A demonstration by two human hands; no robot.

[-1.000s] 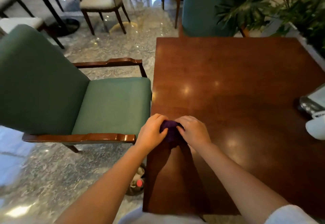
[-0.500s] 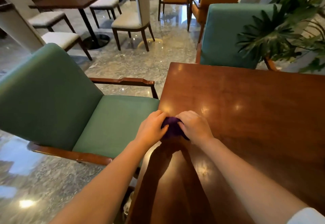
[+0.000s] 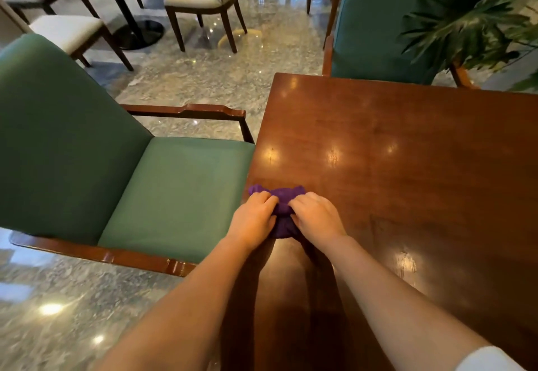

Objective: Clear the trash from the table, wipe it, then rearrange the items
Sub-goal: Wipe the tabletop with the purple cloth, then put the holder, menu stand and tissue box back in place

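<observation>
A crumpled purple cloth (image 3: 283,200) lies on the glossy brown wooden table (image 3: 407,167), close to its left edge. My left hand (image 3: 254,220) presses and grips the cloth's left side. My right hand (image 3: 316,215) grips its right side, knuckles up. Both hands touch each other over the cloth, and most of it is hidden under them. Purple folds stick out beyond the fingers toward the far side.
A green armchair (image 3: 145,190) with wooden arms stands against the table's left edge. A teal chair (image 3: 375,21) stands at the far end, beside a leafy plant (image 3: 471,18). Further chairs and a table stand on the marble floor (image 3: 218,79) beyond.
The view has tilted up and shifted, so the items at the table's right edge are out of sight. The cloth has spread a little beyond my fingers; both hands stay on it.
</observation>
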